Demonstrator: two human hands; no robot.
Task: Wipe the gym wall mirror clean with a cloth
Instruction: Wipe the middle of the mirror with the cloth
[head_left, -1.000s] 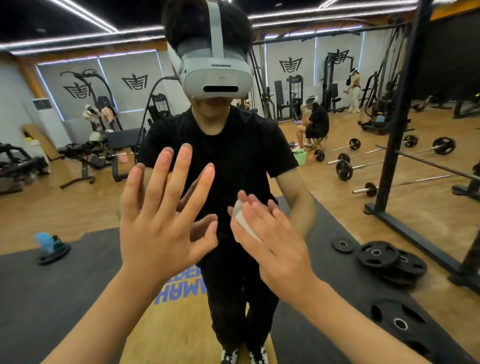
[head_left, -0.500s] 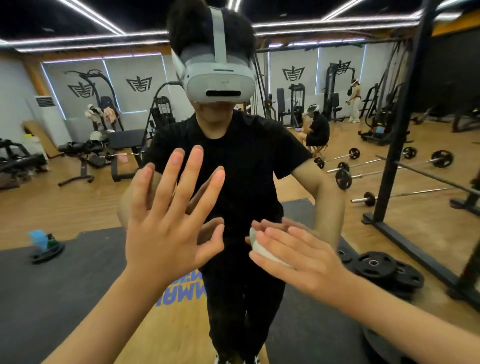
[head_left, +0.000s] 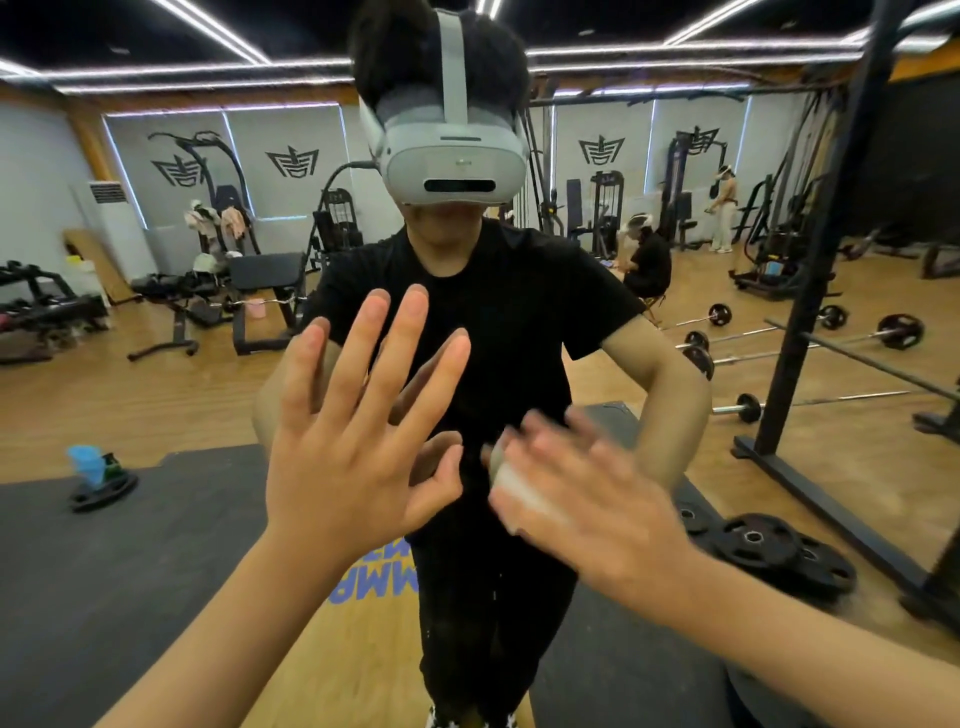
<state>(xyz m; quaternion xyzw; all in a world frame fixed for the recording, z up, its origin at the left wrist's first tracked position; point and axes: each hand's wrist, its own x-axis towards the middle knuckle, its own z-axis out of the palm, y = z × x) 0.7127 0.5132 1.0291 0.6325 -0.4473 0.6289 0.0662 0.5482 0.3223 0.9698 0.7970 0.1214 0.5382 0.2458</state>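
Note:
The wall mirror (head_left: 156, 395) fills the view and reflects me in a black shirt and a headset. My left hand (head_left: 353, 457) lies flat on the glass at centre, fingers spread and pointing up. Just to its right, my right hand (head_left: 597, 499) presses a small white cloth (head_left: 511, 488) against the mirror with straight fingers that point up and left. That hand is blurred by motion. Most of the cloth is hidden under the palm.
The reflection shows a black rack upright (head_left: 821, 291) at right, weight plates (head_left: 753, 545) on the floor beneath it, and barbells behind. Benches and machines stand at left, with a blue object on a plate (head_left: 93, 473). Other people are far back.
My right hand slid the cloth to the right and a little lower on the glass, and is now blurred. My left hand stayed flat in place.

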